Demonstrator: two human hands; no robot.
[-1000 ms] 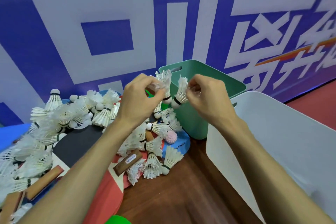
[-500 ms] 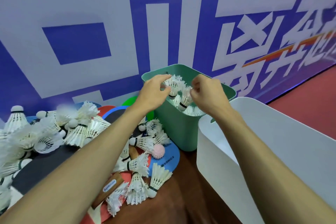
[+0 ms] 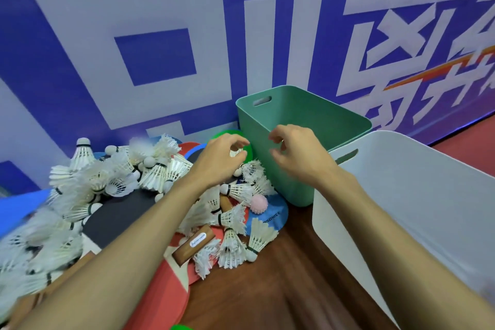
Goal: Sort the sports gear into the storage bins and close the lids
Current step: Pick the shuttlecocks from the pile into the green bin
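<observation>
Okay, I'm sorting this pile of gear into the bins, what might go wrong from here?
1. The shuttlecocks lie tangled in a heap, so a grab by the left hand may drag neighbours off the pile or bend feathers.
2. The pink ball sits among them beside the green bin, so it may get scooped in with them.

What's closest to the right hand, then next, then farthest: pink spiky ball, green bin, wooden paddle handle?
From the right hand:
1. green bin, just behind it.
2. pink spiky ball, lower left.
3. wooden paddle handle, farther lower left.
</observation>
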